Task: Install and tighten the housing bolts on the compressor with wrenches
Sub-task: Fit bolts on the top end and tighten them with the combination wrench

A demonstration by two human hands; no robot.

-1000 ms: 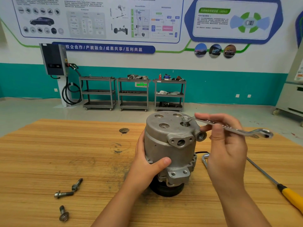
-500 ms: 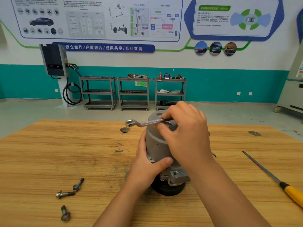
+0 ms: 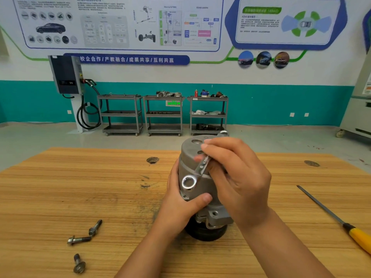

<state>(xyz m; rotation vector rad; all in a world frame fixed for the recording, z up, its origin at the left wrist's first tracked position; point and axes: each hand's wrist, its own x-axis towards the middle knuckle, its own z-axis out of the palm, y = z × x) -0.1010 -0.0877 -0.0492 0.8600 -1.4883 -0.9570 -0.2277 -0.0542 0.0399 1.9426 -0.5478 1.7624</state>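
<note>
From my remote seat I see the compressor (image 3: 187, 157) standing on end near the middle of the wooden tabletop (image 3: 80, 187), with its black pulley (image 3: 204, 233) down against the wood. The left grip (image 3: 180, 205) is wrapped round the grey housing, thumb pressed across the front and the fingers out of sight behind. The right grip (image 3: 239, 177) is closed on the shank of a ring wrench (image 3: 197, 173), pinching it above the top of the housing. The wrench slopes down toward me, and its near ring hangs free in front of the housing wall, just above the left thumb. Its far end peeks out beyond the right fingers, but I cannot tell whether it sits on a bolt.

Three loose bolts lie well to the left: two touching at their tips (image 3: 96, 227) (image 3: 79, 240) and one (image 3: 79, 263) nearer me. A yellow-handled tool (image 3: 329, 211) lies slantwise at the right. Three grey carts (image 3: 163, 115) stand against the far wall.
</note>
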